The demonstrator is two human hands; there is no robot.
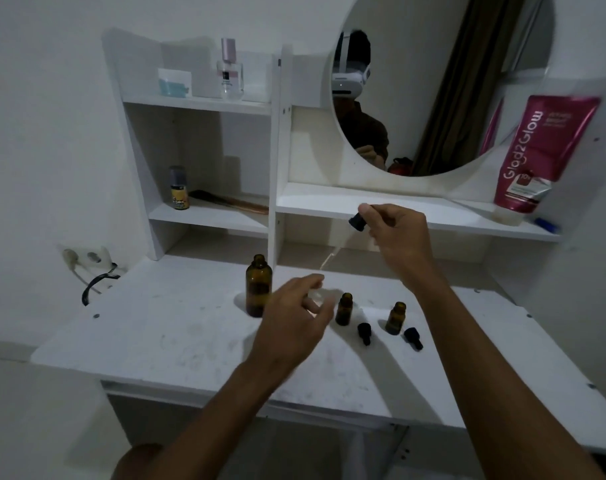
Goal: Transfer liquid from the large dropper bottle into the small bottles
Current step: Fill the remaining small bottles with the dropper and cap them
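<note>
Two bare forearms reach in from the bottom edge over a white, scuffed tabletop (156, 341). Nearest us, our left hand (294, 317) hovers low over the table, back upward, fingers loosely curled. A pale blur sits at its fingertips, and we cannot tell whether it holds anything.

Just right of that hand stands a small bottle (344, 309), round amber glass with an open neck. A second small bottle (395, 318) of the same kind stands farther right. A black cap (364, 332) lies on the table close to the first, and a second black cap (413, 337) lies by the other.

Just left of the left hand stands the large dropper bottle (258, 285), a taller amber glass cylinder, uncapped.

Higher and farther off, our right hand (395, 230) is raised with the wrist bent. Its thumb and fingertips pinch a black dropper cap (357, 221), and the thin clear pipette (331, 256) slants down toward the left hand's fingertips.

Beyond the hands are white shelves (208, 105), a round mirror (433, 81) and a glossy pink tube (544, 150).
</note>
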